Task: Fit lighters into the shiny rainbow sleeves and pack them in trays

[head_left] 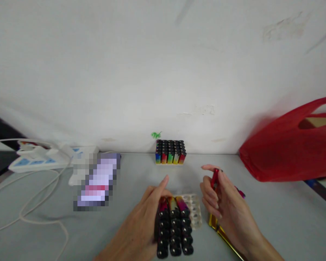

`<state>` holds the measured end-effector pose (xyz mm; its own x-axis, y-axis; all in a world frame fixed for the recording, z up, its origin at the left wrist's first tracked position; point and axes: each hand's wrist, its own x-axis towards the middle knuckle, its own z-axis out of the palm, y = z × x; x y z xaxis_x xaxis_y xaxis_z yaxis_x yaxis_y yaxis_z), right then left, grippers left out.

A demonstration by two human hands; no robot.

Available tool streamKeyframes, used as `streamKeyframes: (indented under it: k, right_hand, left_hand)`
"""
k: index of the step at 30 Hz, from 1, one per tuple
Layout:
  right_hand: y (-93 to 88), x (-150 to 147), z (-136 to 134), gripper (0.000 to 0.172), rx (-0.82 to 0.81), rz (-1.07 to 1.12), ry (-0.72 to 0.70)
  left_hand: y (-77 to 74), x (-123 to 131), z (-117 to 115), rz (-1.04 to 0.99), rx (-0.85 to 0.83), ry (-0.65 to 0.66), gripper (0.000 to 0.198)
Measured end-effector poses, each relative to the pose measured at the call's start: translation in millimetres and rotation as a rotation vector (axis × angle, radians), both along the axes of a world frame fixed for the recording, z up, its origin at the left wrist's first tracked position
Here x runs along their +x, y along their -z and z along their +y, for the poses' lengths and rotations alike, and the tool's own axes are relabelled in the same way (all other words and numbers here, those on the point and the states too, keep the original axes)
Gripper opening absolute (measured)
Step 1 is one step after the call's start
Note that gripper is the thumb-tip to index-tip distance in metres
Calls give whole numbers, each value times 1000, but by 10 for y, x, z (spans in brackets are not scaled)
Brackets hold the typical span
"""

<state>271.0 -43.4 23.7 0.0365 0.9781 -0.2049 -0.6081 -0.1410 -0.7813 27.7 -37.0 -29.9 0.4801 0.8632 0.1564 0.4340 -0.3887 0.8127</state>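
Note:
Several shiny lighters with black tops (175, 232) stand in rows in a clear plastic tray (195, 214), whose right-hand holes show bare. My left hand (142, 221) is against the left side of these lighters, thumb raised and other fingers curled around their far end. My right hand (225, 203), to the right of the tray, pinches a small red lighter (214, 177) between thumb and fingers, index finger stretched out. Under the right hand lie gold, shiny pieces (213, 222) and something purple (240, 193), mostly hidden by the hand.
A block of multicoloured lighters (170, 152) stands in rows by the wall. A phone (99, 181) and a white power strip (43, 159) with loose cables (23, 210) are at the left. A red bag (282, 152) stands at the right.

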Motion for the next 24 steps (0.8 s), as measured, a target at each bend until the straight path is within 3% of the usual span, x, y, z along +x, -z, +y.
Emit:
streamKeyframes:
  k: [3, 6, 12, 24]
  right_hand:
    - [-8, 41, 9, 38, -22, 90, -54]
    - [5, 77, 16, 55, -34, 166, -165]
    - [73, 53, 7, 60, -25, 164, -263]
    - [167, 7, -6, 54, -95, 34, -176]
  left_hand:
    - [57, 63, 35, -52, -79, -69, 120]
    - [62, 97, 58, -53, -99, -107, 135]
    - [-93, 71, 75, -71, -206, -118, 146]
    - [-111, 86, 128, -151, -276, -79, 148]
